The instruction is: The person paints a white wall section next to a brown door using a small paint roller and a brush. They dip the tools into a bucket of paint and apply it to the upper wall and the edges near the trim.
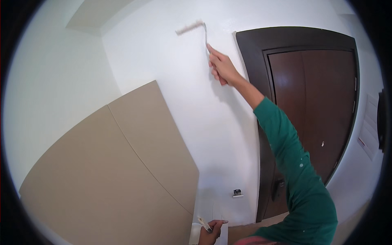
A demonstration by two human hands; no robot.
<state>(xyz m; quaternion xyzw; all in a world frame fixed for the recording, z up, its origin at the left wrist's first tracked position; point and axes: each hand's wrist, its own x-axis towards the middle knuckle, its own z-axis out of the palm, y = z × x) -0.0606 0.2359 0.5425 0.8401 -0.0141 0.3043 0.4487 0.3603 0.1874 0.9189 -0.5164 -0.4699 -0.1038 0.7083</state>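
Observation:
My right hand (221,65) is raised and wraps the handle of a paint roller. The roller's thin metal frame leads up to a fuzzy, pale pinkish sleeve (190,27), which lies against or close to the white wall (183,61). Low in the picture, my left hand (212,231) is closed around a small, pale, narrow tool with a dark end (204,224), possibly a paintbrush. Beside that hand is a white rounded object (195,232), partly hidden and cut off by the frame.
Tall beige panels of a cabinet (122,159) rise on the left. To the right stands a dark brown door (324,101) in a dark frame (251,46), behind my green sleeve. An uncovered electrical box (237,192) sits low on the wall. A white panel (368,128) hangs far right.

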